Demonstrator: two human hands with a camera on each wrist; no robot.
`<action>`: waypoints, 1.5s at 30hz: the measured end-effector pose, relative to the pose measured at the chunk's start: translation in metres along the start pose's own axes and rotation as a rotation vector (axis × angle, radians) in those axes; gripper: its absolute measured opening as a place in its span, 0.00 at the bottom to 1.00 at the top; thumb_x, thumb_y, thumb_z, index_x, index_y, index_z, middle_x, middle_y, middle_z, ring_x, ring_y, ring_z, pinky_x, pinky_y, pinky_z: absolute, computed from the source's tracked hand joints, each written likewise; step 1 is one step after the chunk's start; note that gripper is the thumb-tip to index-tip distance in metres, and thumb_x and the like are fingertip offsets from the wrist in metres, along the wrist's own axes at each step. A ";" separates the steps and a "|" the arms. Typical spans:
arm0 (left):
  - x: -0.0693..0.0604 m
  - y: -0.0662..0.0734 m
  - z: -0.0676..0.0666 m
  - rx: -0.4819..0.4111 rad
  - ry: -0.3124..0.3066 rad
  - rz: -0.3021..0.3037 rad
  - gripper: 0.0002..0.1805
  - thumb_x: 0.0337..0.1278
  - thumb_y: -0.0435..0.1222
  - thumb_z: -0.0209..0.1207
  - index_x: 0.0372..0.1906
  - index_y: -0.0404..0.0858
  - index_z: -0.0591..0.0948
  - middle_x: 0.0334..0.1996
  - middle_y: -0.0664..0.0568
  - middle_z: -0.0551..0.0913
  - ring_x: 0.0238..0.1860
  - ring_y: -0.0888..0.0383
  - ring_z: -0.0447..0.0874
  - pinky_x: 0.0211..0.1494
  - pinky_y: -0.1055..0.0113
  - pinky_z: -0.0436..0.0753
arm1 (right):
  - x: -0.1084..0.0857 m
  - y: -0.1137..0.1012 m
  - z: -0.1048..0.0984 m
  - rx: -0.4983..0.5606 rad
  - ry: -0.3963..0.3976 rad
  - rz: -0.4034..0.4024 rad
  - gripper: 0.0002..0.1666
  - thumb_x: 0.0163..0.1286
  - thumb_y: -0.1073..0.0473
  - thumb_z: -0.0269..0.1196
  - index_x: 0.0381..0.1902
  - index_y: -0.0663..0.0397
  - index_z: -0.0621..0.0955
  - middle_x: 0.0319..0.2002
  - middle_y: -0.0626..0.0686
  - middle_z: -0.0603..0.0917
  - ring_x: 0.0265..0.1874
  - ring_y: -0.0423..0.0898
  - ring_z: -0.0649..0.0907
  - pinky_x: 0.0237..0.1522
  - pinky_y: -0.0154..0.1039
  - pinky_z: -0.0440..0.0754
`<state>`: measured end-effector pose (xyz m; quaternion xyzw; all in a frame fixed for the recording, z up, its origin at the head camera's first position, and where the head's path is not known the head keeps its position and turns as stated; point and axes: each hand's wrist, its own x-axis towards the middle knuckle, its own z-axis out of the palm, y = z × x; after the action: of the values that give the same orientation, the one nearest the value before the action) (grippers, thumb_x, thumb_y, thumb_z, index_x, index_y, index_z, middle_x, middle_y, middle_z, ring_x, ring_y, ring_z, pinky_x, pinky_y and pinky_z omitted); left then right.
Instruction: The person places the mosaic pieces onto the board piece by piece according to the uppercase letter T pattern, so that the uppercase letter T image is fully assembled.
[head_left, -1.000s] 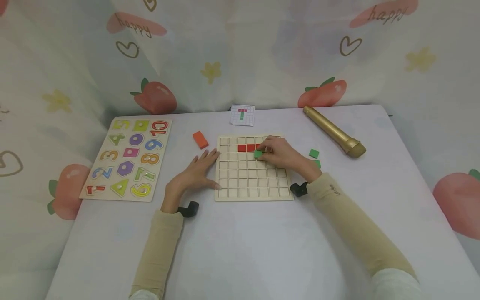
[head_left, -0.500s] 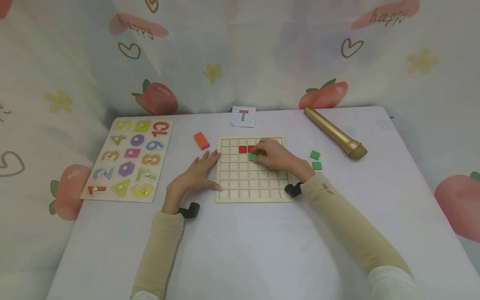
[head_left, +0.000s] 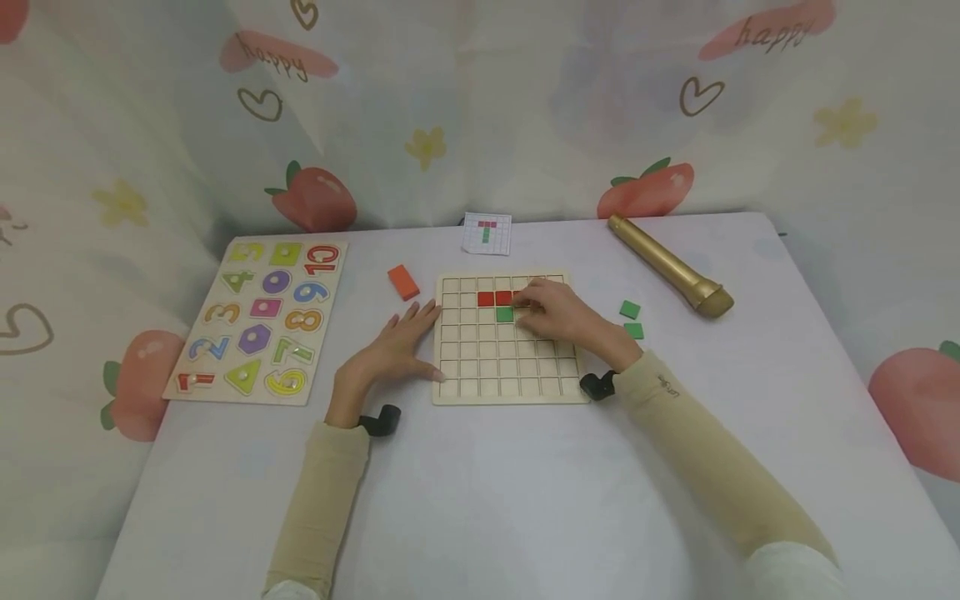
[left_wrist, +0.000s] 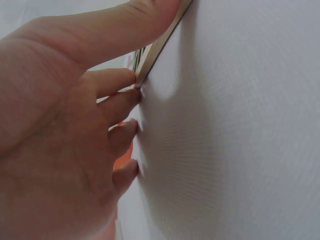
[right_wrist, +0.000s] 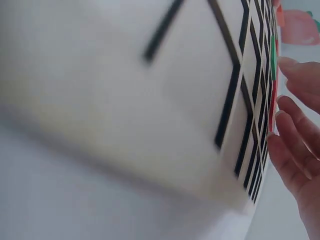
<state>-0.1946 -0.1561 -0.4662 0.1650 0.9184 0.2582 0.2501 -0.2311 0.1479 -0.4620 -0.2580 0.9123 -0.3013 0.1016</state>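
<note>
The two hands are at work around a flat wooden grid board on the white desk. The left hand is spread wide, with its thumb and first finger touching the board's left edge. Its other fingers rest on the desk just beside the board.

The right hand is over the far part of the board. Its fingers are a bit bent, and there is a gap between its thumb and fingers, so it is not pinching anything. Under them I can see a row of red tiles in the second row from the far side. The last one on the right is partly hidden by the fingertips. One green tile sits in the square just below the middle red one, near the thumb.

Two more green tiles lie on the desk to the right of the board. An orange block lies near the board's far left corner. Behind the board is a little paper card with a red and green T on it. A gold microphone lies on the right, and a number puzzle board lies on the left. A cloth with strawberries and hearts hangs behind.
</note>
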 end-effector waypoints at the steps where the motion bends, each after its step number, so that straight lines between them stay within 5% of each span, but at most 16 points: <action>1: 0.000 -0.001 0.000 -0.002 -0.001 0.004 0.64 0.49 0.47 0.77 0.84 0.41 0.48 0.85 0.49 0.43 0.85 0.48 0.31 0.86 0.49 0.32 | -0.004 0.001 -0.001 0.009 0.006 0.008 0.18 0.68 0.63 0.68 0.54 0.62 0.86 0.47 0.58 0.83 0.42 0.52 0.79 0.45 0.46 0.80; 26: -0.001 -0.004 0.001 -0.010 -0.006 0.005 0.63 0.50 0.46 0.77 0.84 0.41 0.48 0.85 0.49 0.43 0.85 0.48 0.31 0.86 0.49 0.33 | -0.092 0.061 -0.035 -0.111 0.208 0.051 0.12 0.65 0.69 0.68 0.47 0.61 0.87 0.43 0.58 0.86 0.40 0.54 0.83 0.44 0.49 0.82; 39: 0.001 -0.001 -0.001 -0.003 -0.013 0.011 0.64 0.50 0.46 0.77 0.84 0.41 0.47 0.85 0.49 0.42 0.85 0.48 0.30 0.86 0.49 0.33 | -0.122 0.081 -0.052 -0.108 0.183 0.142 0.14 0.65 0.68 0.71 0.49 0.62 0.86 0.44 0.60 0.84 0.39 0.53 0.81 0.42 0.46 0.79; 45: 0.001 0.000 -0.001 0.008 -0.004 0.012 0.63 0.50 0.46 0.77 0.84 0.40 0.48 0.85 0.48 0.43 0.85 0.46 0.31 0.86 0.48 0.34 | -0.123 0.087 -0.051 -0.130 0.141 0.121 0.14 0.65 0.68 0.71 0.48 0.66 0.85 0.42 0.61 0.83 0.40 0.54 0.82 0.42 0.46 0.80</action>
<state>-0.1955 -0.1559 -0.4657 0.1719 0.9180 0.2557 0.2498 -0.1798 0.2986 -0.4701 -0.1866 0.9487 -0.2524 0.0382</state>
